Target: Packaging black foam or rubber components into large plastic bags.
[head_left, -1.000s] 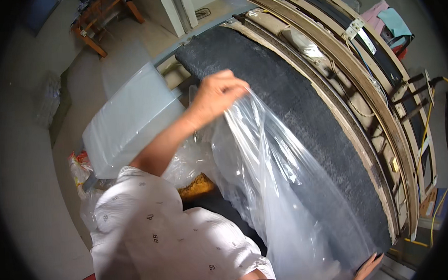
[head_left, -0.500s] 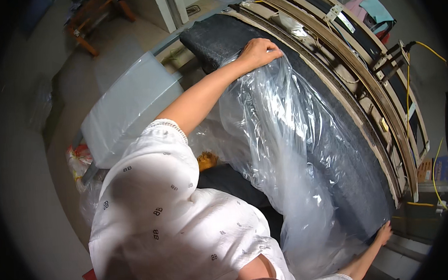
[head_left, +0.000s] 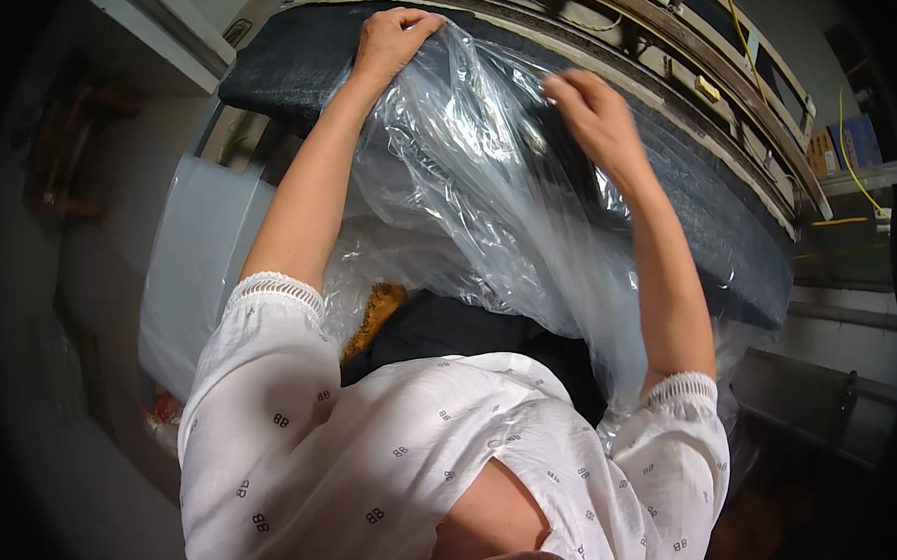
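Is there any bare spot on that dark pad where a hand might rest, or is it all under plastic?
Bare patches: the dark grey foam pad left of the left hand, and its far-right end beside the wooden frame. The middle is crowded: the clear plastic sheet and right hand cover it.

Stacked wooden frames (head_left: pixel 679 60), pale floor (head_left: pixel 89 296), dim workshop light

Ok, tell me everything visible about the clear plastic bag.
The clear plastic bag is thin, glossy and heavily wrinkled, draped over the near edge of a dark grey padded panel. The left hand pinches its top edge against the panel; the right hand lies on its upper right. Its lower part hangs toward the person's chest.
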{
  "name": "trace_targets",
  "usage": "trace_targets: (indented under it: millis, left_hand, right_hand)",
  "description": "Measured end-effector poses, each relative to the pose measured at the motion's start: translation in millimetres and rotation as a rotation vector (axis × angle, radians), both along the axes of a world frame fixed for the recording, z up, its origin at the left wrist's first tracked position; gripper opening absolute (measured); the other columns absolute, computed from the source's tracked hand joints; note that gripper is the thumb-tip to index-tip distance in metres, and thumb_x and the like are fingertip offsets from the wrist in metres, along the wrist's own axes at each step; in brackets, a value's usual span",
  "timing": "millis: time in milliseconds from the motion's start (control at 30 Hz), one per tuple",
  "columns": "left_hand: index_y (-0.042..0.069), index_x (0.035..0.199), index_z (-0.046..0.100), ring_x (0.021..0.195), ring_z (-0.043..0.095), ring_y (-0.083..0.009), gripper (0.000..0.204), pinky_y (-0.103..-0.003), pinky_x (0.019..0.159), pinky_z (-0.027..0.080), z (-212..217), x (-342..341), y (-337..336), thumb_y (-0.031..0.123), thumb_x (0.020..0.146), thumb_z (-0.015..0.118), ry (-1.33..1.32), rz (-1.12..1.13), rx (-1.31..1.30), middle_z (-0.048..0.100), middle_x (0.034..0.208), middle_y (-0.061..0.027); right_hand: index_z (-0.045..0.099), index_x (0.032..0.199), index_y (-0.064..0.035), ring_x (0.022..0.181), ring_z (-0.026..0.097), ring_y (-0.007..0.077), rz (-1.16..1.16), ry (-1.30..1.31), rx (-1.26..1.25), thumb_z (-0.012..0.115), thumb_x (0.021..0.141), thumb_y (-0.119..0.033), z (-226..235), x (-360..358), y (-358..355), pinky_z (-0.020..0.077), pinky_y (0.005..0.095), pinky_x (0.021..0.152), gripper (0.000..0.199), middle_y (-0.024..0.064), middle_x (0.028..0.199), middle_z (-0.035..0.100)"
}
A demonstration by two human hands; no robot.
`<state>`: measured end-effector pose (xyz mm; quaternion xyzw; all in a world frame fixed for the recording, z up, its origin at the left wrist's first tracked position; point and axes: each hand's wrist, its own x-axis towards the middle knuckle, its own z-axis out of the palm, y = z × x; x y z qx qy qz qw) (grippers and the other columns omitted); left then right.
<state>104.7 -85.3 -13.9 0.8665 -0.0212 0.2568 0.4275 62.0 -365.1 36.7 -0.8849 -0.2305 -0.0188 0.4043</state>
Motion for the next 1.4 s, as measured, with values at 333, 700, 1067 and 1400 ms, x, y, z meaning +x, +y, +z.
trace_targets:
  millis: [333,700,1067,1400]
  left_hand:
    - [0.008,0.075,0.071,0.069,0.064,-0.0256,0.033,-0.031,0.066,0.049,8,-6,-13,0.037,0.061,0.079,-0.046,-0.027,-0.088,0.066,0.073,-0.0089]
    - [0.005,0.074,0.071,0.067,0.064,-0.0201,0.026,-0.029,0.063,0.049,1,-15,9,0.028,0.064,0.079,-0.077,0.009,-0.193,0.066,0.072,-0.0098]
    - [0.005,0.096,0.071,0.081,0.059,-0.0071,0.025,-0.021,0.075,0.045,10,4,35,0.025,0.081,0.067,0.018,-0.043,-0.149,0.069,0.087,-0.0025]
    - [0.002,0.103,0.066,0.088,0.059,-0.0131,0.043,-0.025,0.082,0.042,-10,24,99,0.039,0.084,0.061,0.143,0.205,0.218,0.068,0.098,-0.0072]
  right_hand:
    - [0.060,0.091,-0.0007,0.077,0.062,0.0340,-0.134,-0.170,-0.033,0.052,0.078,-0.018,-19,48,74,0.0463,0.0402,0.070,0.023,0.0202,0.081,0.063]
    - [0.060,0.098,-0.0088,0.083,0.060,0.0334,-0.270,-0.503,-0.758,0.052,0.072,-0.003,9,-52,-47,0.0486,0.0418,0.068,0.028,0.0118,0.095,0.061]
    - [0.062,0.100,-0.0077,0.093,0.060,0.0275,-1.223,-0.316,-0.624,0.042,0.073,0.004,43,-283,-332,0.0441,0.0317,0.084,0.036,0.0119,0.097,0.062]
    - [0.061,0.102,-0.0022,0.074,0.055,0.0145,-0.777,-0.415,1.302,0.056,0.085,-0.009,136,-280,-461,0.0471,0.0275,0.070,0.019,0.0046,0.083,0.059]
